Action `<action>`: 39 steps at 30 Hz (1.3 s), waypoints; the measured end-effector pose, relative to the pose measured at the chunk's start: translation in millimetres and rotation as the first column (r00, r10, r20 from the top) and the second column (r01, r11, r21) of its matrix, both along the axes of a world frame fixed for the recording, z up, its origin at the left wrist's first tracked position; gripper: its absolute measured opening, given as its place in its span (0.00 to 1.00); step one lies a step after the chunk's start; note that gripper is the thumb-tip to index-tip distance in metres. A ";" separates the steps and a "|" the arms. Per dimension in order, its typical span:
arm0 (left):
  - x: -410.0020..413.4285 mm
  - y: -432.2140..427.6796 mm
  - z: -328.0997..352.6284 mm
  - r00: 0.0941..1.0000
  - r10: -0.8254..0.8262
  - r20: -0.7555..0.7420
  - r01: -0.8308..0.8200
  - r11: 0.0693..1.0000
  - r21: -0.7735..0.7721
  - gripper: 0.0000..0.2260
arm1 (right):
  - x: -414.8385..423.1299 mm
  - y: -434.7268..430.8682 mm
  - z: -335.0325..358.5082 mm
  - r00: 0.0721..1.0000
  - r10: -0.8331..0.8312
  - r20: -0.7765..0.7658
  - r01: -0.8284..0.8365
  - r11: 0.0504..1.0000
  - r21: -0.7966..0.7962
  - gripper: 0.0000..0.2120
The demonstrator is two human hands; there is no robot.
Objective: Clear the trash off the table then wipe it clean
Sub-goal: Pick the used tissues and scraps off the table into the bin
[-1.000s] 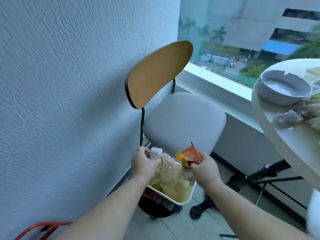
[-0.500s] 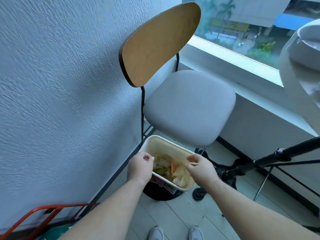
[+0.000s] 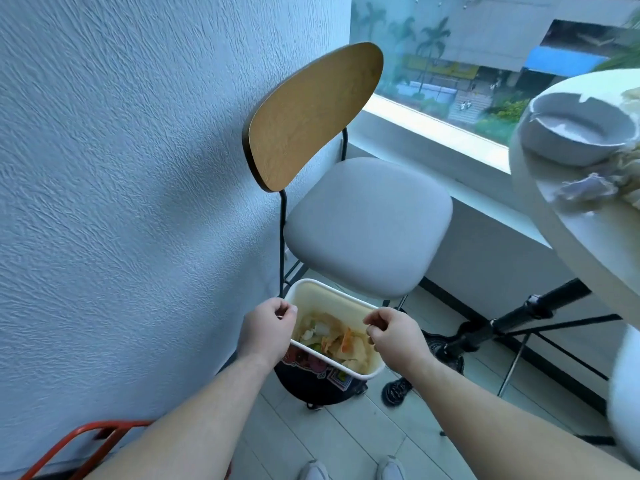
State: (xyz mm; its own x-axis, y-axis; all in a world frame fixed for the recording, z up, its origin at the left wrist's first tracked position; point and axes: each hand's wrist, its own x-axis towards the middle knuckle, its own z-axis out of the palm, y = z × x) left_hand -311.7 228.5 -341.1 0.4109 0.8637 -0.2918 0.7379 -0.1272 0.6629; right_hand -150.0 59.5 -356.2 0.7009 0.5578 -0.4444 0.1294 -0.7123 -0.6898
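Cool daylight is admitted through the window (image 3: 450,46) at the far right, a soft shadow is cast on the left wall (image 3: 121,202), edges are bowed by the wide lens, and the right table (image 3: 588,247) seems slightly blurred.

A home balcony nook: chair (image 3: 363,223), round table (image 3: 588,237), window (image 3: 485,57) overlooking a street.

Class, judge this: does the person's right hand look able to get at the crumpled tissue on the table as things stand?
Probably yes: the right hand holds nothing, and nothing stands between it and the crumpled tissue near the table edge.
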 end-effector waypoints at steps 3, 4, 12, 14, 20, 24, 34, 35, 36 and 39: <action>-0.2 0.8 23.6 0.999 -0.002 0.034 0.001 0.999 0.035 0.11 | -3.6 2.5 20.3 1.000 -0.015 0.002 0.015 0.999 0.050 0.11; 0.5 1.0 31.4 0.999 -0.003 0.050 0.000 0.999 0.044 0.11 | -4.5 3.5 28.3 1.000 -0.019 0.007 0.019 0.997 0.070 0.11; 17.1 -1.5 100.5 0.975 -0.147 0.165 0.123 0.982 0.145 0.10 | -7.6 10.2 110.8 0.996 -0.059 0.074 0.042 0.977 0.208 0.07; 23.1 -1.4 120.3 0.956 -0.201 0.215 0.164 0.970 0.180 0.08 | -6.6 9.7 133.1 0.992 -0.088 0.087 0.063 0.966 0.251 0.08; 50.6 -4.1 178.8 0.877 -0.287 0.386 0.190 0.944 0.270 0.06 | -4.0 -2.7 203.8 0.975 -0.174 0.140 0.112 0.924 0.366 0.11; 75.2 -17.7 210.0 0.802 -0.363 0.474 0.227 0.920 0.320 0.05 | 4.0 -21.8 241.3 0.943 -0.252 0.219 0.133 0.885 0.446 0.10; 161.0 -99.1 255.9 0.628 -0.538 0.562 0.383 0.843 0.379 0.05 | 43.3 -118.2 295.5 0.829 -0.495 0.260 0.282 0.772 0.570 0.08; 170.4 -111.0 261.4 0.603 -0.554 0.574 0.397 0.832 0.387 0.06 | 49.6 -130.2 299.2 0.819 -0.512 0.260 0.289 0.759 0.584 0.08; 178.4 -121.9 266.0 0.573 -0.575 0.584 0.416 0.818 0.398 0.07 | 55.4 -141.1 302.5 0.806 -0.527 0.270 0.293 0.751 0.591 0.08; 202.4 -154.0 278.2 0.483 -0.634 0.603 0.478 0.769 0.425 0.06 | 72.2 -175.8 312.5 0.771 -0.556 0.310 0.292 0.742 0.604 0.08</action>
State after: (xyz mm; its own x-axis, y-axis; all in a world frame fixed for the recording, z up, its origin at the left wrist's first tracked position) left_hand -109.3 74.5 -62.9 0.8254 0.3790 0.4185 -0.1905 -0.5109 0.8383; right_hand -77.8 -116.2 -43.6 0.9548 0.1910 0.2277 0.2821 -0.3409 -0.8968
